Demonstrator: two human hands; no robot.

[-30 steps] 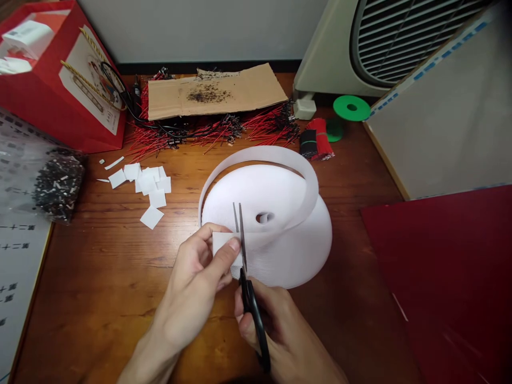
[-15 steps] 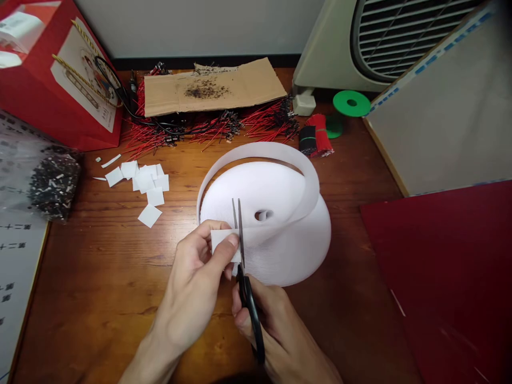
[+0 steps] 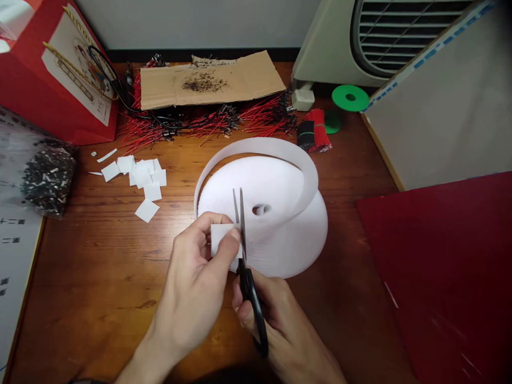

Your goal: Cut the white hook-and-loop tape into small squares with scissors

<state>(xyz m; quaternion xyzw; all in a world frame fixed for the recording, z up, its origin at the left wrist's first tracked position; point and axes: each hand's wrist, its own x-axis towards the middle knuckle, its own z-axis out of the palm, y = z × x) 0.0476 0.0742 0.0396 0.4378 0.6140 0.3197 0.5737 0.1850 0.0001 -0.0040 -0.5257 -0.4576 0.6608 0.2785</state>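
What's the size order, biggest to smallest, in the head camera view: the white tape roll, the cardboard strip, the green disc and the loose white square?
1. Tape roll and cardboard strip: look about alike, and the cardboard is farther away, so unranked.
2. Green disc
3. Loose white square

Small home workspace, desk-based handwork. Wooden desk [image 3: 88, 298] stood against plain wall [image 3: 192, 24], vented appliance [image 3: 384, 37] at back corner. Household things shared surface with work supplies: red gift bag [image 3: 76, 74] beside cardboard sheet [image 3: 212, 80]. Supplies lay loose, no proper storage in view: heaps of red wires [image 3: 156, 130], bag of small black parts [image 3: 48, 181], green spool [image 3: 350, 98], roll of white tape [image 3: 260, 234], scissors [image 3: 250, 298].
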